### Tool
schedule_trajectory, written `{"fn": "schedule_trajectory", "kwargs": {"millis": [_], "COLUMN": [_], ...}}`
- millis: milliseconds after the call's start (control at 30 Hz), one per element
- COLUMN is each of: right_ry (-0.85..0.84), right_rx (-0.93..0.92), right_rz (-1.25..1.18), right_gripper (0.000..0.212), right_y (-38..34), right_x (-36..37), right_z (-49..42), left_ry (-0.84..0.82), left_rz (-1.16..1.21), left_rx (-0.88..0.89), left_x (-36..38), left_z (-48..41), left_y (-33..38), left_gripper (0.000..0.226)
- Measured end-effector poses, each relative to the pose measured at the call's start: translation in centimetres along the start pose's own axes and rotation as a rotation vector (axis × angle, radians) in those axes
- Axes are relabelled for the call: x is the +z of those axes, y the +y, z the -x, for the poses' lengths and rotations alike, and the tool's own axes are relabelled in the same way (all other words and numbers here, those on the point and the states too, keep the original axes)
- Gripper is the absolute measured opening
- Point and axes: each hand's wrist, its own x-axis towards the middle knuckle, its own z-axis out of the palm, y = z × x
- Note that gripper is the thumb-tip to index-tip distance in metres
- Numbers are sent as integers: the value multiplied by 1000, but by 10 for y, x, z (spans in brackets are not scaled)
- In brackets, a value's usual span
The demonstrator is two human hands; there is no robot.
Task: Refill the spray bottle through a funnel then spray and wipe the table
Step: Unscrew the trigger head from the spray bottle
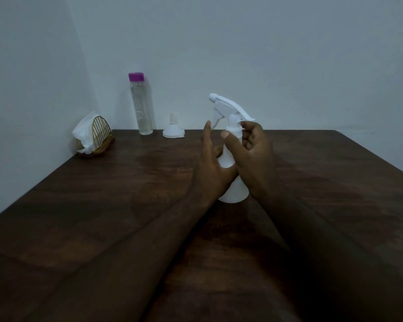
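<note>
A: Looking thru the head cam, what's w/ the spray bottle (230, 159)?

B: White, upright, base on the dark wood surface (102, 217), roughly mid-frame. Trigger head (228, 108) on top, nozzle pointing left.

A: Hands?

B: Both on it. Left hand (209, 173) is against the body's left side, palm to the plastic, fingers (207, 133) stretched upward & loose, tips near the trigger. Not really a closed grip, more a brace. Right hand (254, 154) wraps the neck from the right; thumb lies across the front just under the collar, other fingers curl round at the collar, pinching it.

A: Cap on or off?

B: On; head sits seated on the neck. Can't tell if it's tight.

A: Rest of the stuff?

B: Back edge by the wall: clear tall bottle (142, 105) w/ purple cap, upright, clear liquid inside. Just right of it a small white funnel (173, 130), wide mouth down, spout up. Both well apart from the hands. Far left corner: gold wire holder (101, 135) on a brown base, white tissues (83, 133) stuffed in it, spilling out the left side.

A: Liquid level in the spray bottle?

B: Can't tell, body's opaque & mostly covered by hands.
</note>
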Motion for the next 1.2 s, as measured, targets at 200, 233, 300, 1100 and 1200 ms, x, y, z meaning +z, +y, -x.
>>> {"fn": "schedule_trajectory", "kwargs": {"millis": [200,233,300,1100,1200], "right_ry": [-4,-17,-28,-28,41], "right_rx": [-2,-8,-12,13,15], "right_rz": [20,33,29,9,52], "right_gripper": [15,11,12,23,41], "right_y": [0,0,-1,-4,-3], "right_x": [1,0,0,1,2], "right_z": [0,1,1,-1,-2], "left_ry": [-4,-2,-5,-8,-22], "left_rz": [38,34,23,48,64], "left_rx": [-20,-18,-9,17,9], "left_x": [1,0,-1,-2,-2], "left_z": [1,2,2,1,0], "left_y": [-6,-4,-4,-1,-5], "left_gripper": [109,109,110,111,111]}}
